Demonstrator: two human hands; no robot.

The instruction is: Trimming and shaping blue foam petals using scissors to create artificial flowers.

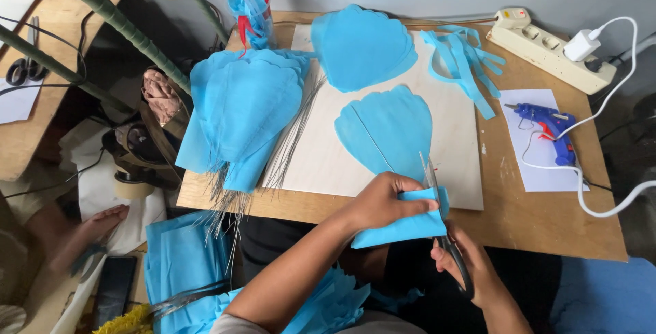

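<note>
Nearest, the right hand [471,266] grips black-handled scissors [441,218], their blades up against a folded piece of blue paper [400,228] that the left hand [383,201] pinches closed at the table's front edge. Just beyond lies a blue petal shape [386,132] on a pale board [451,156]. Farther right rests a blue glue gun [547,129]; at the back, a white power strip [543,47].

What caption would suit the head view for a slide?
Left hand holds folded blue paper while right hand cuts it with scissors over a wooden table.
</note>
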